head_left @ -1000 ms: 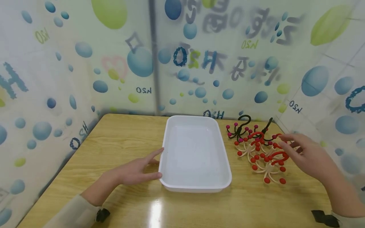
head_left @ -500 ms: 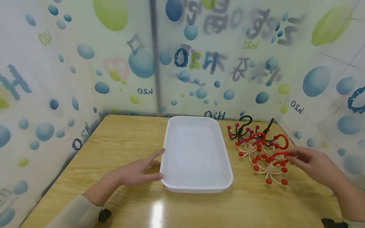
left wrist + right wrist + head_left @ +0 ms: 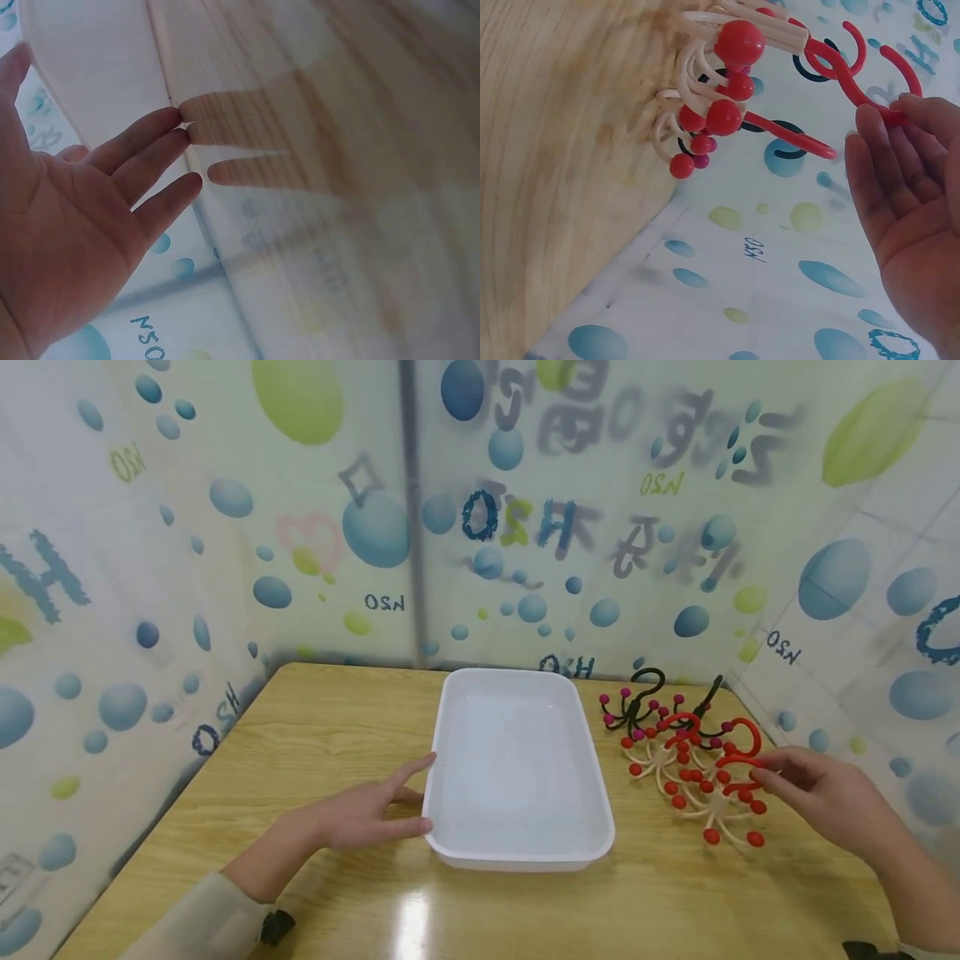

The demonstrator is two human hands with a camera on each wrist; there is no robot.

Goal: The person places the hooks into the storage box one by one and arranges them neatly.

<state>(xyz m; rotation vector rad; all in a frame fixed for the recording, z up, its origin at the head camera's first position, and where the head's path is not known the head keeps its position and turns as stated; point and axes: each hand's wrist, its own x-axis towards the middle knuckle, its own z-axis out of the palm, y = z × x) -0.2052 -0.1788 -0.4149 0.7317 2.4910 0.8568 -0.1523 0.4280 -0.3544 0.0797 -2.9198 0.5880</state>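
My right hand (image 3: 836, 797) pinches the red hooked handle (image 3: 855, 90) of the frontmost head massager (image 3: 717, 808), between thumb and fingertips. Its cream legs end in red balls and stay at table level, in a cluster with other massagers. Two more with red hooks, a left one (image 3: 660, 757) and a back one (image 3: 746, 737), lie close behind, partly overlapped. With fingers spread, my left hand (image 3: 348, 814) touches the left rim of a white plastic tray (image 3: 517, 863). The left wrist view shows that palm (image 3: 67, 217) and its extended fingers beside the tray wall.
Two black massagers with magenta balls, a left one (image 3: 634, 706) and a right one (image 3: 699, 708), lie at the back right of the wooden table (image 3: 330, 710). A patterned curtain wall (image 3: 315, 610) encloses the table's back and sides.
My right hand has come down from above the cluster and taken the front massager's handle, which has since shifted slightly right. The left hand stays at the tray.
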